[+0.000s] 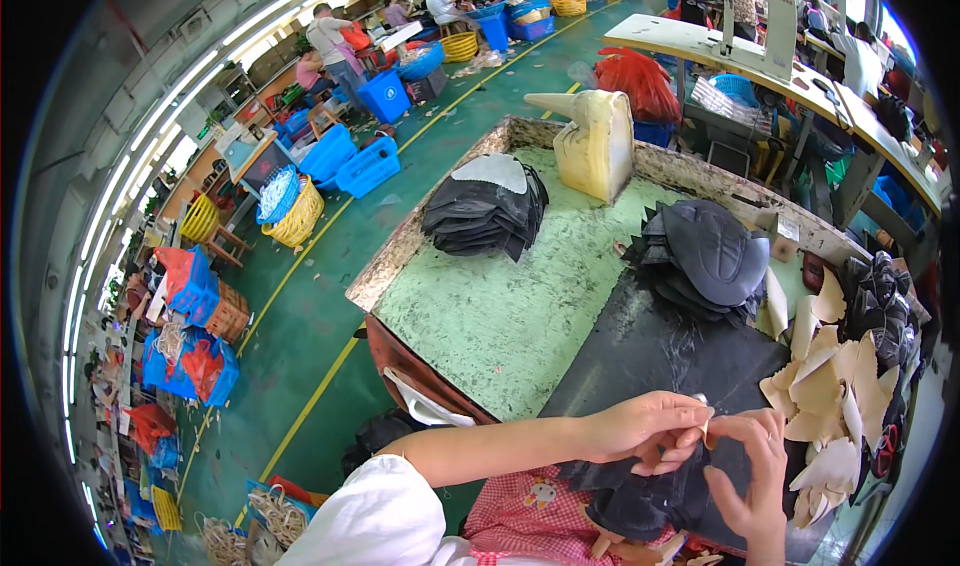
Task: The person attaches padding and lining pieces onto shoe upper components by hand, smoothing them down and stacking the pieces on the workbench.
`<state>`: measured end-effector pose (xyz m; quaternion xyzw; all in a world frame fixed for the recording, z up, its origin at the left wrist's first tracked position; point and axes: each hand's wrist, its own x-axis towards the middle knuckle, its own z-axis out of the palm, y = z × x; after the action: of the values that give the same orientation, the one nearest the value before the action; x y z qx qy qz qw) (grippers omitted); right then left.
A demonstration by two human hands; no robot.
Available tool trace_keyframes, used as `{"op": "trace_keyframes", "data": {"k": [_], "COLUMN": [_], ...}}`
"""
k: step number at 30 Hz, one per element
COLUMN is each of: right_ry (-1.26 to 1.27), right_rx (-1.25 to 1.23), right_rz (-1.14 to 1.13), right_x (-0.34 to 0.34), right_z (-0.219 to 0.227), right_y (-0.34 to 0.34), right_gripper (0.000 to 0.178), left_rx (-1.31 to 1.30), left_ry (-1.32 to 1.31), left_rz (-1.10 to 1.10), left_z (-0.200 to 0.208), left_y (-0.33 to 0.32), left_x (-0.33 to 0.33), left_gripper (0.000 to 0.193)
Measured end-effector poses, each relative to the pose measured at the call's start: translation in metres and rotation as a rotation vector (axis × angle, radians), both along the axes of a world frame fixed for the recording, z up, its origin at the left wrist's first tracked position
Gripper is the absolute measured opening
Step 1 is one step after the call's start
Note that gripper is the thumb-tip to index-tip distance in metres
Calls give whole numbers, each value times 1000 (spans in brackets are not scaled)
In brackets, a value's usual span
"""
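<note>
My left hand [655, 434] is closed, its thumb and fingertips pinching a small tan scrap [709, 434]. A small shiny whitish thing shows at its index finger, too small to name. Facing it is my right hand [758, 461], with the index fingertip against the scrap and the thumb spread away. Both hands are above a black sheet [640, 356] on the worktable. Beyond them lies a stack of black shaped pieces [715, 256], a padded curved one on top. Under my wrists, a dark piece [650, 501] rests over my red checked apron [515, 521].
Another black stack [485, 211] with a grey piece on top lies on the green tabletop [480, 316]. A yellowed plastic container [597, 151] stands at the far rim. Beige pieces [835, 376] pile up at right. Blue baskets [368, 166] line the floor; people work farther off.
</note>
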<state>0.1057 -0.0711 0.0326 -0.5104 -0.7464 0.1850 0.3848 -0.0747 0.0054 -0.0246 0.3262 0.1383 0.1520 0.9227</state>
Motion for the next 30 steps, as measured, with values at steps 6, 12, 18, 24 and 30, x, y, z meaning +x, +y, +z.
{"op": "trace_keyframes", "data": {"k": [6,12,18,24,30], "right_ry": [368,207,172,906,1786], "right_rx": [-284,-241,-204,-660,-822], "right_rz": [-215,-209,-261,-92,-81], "right_x": [10,4,4,26,32], "right_z": [-34,-26,-43,-55,-84], "right_y": [-14,-25,-23,-33,-35], "right_gripper": [13,14,19,8,24], "left_rx": [954,1382,1439,536,447], "left_ry": [301,419,594,267,171], "left_rz": [155,159,396,43,119], "left_z": [9,6,3,1,-1], "left_y": [-21,-38,-43,-19,-18], "left_x": [2,6,22,14,-3], "left_gripper": [24,11,16,28,16]}}
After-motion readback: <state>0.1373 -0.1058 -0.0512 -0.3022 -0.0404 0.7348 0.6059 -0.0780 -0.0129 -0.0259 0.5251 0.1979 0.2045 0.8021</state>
